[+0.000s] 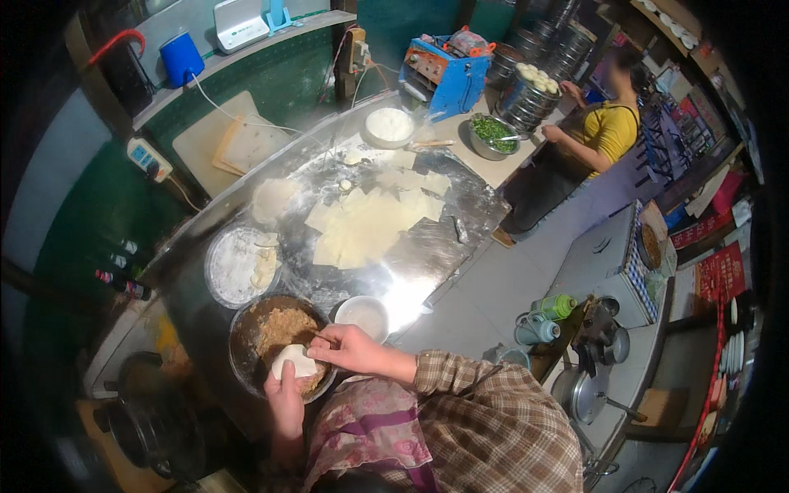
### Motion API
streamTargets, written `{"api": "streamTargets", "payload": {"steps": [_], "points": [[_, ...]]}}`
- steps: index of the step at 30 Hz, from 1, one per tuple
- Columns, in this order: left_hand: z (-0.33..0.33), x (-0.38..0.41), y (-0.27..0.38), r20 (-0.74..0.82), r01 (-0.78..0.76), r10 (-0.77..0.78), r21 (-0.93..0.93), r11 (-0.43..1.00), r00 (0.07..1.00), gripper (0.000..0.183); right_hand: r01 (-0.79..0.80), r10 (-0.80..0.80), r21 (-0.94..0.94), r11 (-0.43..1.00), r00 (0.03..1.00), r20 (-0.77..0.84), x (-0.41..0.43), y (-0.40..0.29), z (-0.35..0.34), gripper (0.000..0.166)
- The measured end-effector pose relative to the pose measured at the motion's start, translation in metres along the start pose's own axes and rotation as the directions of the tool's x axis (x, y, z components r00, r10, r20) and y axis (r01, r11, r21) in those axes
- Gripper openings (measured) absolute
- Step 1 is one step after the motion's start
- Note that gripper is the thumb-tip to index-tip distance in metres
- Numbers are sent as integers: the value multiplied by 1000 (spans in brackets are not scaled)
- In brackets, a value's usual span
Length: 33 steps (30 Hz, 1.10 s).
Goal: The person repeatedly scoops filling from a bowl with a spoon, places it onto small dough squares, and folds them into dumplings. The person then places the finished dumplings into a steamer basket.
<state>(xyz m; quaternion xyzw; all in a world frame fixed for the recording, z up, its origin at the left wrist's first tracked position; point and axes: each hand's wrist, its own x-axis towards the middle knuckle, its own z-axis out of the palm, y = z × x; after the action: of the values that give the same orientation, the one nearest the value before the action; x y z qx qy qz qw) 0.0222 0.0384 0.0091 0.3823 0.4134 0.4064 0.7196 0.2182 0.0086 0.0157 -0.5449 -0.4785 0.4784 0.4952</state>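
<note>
Over a metal bowl of minced filling (280, 323), my left hand (286, 400) supports a thin white dough wrapper (296, 360) at its lower edge. My right hand (348, 350) is on the wrapper's right side, with a thin stick-like utensil (325, 337) between its fingers; the utensil's lower end is hidden. A white bowl (362, 316) stands just right of the filling bowl. Behind it, a round floured tray (237, 271) carries several dough wrappers. Many flat dough sheets (370, 228) lie overlapped in the middle of the floured metal table (425, 243).
A bowl of flour (389, 126), a blue machine (447, 77) and a metal bowl of chopped greens (493, 135) stand at the back. A co-worker in a yellow top (607, 132) stands by stacked steamers (529, 101) topped with buns. Dark pots (154, 425) are at lower left.
</note>
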Motion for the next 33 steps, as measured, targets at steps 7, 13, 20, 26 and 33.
{"api": "streamTargets", "payload": {"steps": [7, 13, 20, 26, 33], "points": [[-4, -13, 17, 168, -60, -4, 373, 926, 986, 28, -178, 169, 271, 946, 984, 58, -4, 22, 24, 21], [-22, -33, 44, 348, -493, 351, 652, 576, 869, 19, 20, -29, 54, 998, 988, 153, -14, -24, 26, 20], [-26, -54, 69, 389, -559, 422, 706, 435, 819, 19, 104, -92, -20, 994, 945, 313, -19, -57, 31, 21], [-47, -46, 37, 244, -343, 242, 611, 714, 939, 18, 36, -23, -38, 999, 955, 297, -21, -38, 45, 20], [-106, -58, -12, -193, -119, 83, -183, 976, 978, 30, 21, 90, -554, 832, 981, 172, 2, 23, -2, 18]]}}
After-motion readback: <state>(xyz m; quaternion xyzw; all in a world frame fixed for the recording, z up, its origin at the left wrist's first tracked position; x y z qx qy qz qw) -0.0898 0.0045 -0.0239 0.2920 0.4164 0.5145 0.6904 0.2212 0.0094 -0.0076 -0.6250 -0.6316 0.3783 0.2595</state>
